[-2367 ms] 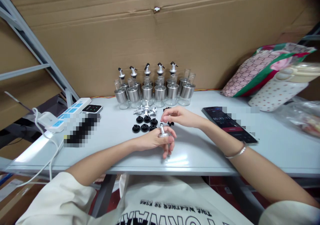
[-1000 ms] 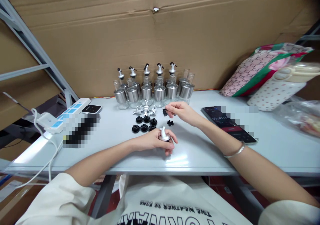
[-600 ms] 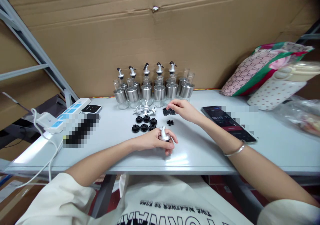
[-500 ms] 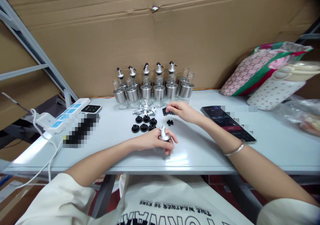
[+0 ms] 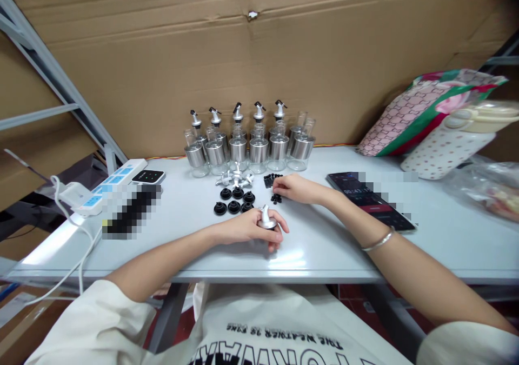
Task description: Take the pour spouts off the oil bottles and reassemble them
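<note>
My left hand (image 5: 253, 229) is wrapped round a silver pourer top (image 5: 266, 220) with a black base, held upright near the table's front. My right hand (image 5: 298, 188) is beside small black parts (image 5: 276, 198), fingers pinched together; whatever is between the fingertips is too small to make out. More small black pieces (image 5: 271, 180) lie just behind those fingertips. Several black round stoppers (image 5: 234, 206) stand in two rows left of my hands. Behind them is a pile of silver pourer tops (image 5: 235, 178).
Glass bottles with metal bands (image 5: 258, 151) stand at the back, several with pourers fitted. A phone (image 5: 371, 200) lies right, near a dotted bottle (image 5: 450, 143) and patterned bag (image 5: 417, 113). At left are a power strip (image 5: 111, 184) and small device (image 5: 148, 177).
My right hand has moved slightly toward me, from the back black pieces to the nearer small black parts. My left hand keeps the pourer top in place.
</note>
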Tool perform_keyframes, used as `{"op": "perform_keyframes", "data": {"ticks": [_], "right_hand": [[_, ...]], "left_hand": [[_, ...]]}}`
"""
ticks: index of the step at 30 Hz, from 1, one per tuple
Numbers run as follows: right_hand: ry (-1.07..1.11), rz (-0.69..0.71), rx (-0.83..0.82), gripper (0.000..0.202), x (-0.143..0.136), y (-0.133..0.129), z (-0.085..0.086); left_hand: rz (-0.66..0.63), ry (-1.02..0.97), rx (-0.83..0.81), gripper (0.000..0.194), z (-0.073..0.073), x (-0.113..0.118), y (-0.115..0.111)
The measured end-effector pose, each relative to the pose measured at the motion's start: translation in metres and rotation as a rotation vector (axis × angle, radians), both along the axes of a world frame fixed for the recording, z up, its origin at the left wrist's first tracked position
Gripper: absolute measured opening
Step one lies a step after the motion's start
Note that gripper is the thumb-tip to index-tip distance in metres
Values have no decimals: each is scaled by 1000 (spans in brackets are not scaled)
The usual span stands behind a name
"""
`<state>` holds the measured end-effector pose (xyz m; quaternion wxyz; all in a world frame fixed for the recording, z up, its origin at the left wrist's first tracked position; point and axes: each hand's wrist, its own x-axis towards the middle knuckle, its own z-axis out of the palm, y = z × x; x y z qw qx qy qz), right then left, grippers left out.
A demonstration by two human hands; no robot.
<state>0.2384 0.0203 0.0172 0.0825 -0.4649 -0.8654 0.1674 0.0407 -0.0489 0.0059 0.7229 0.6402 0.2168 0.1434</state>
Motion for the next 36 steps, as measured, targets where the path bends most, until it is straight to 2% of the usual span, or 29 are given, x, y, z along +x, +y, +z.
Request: {"op": "perform_keyframes", "data": {"ticks": [6,25,32,36], "right_hand": [[7,6,-24,25,1,0,1],[89,40,-71,19,3,-1,0],[98,48,-49,14,2,-1,0],[123,9,31,16,0,-3,3]], "left_hand": [[6,6,-8,21,1,0,0],[-1,-3,-9,22,-1,0,0],[7,4,-13,23,0,1,0],[19,-15,-20,30,-2,0,2]]}}
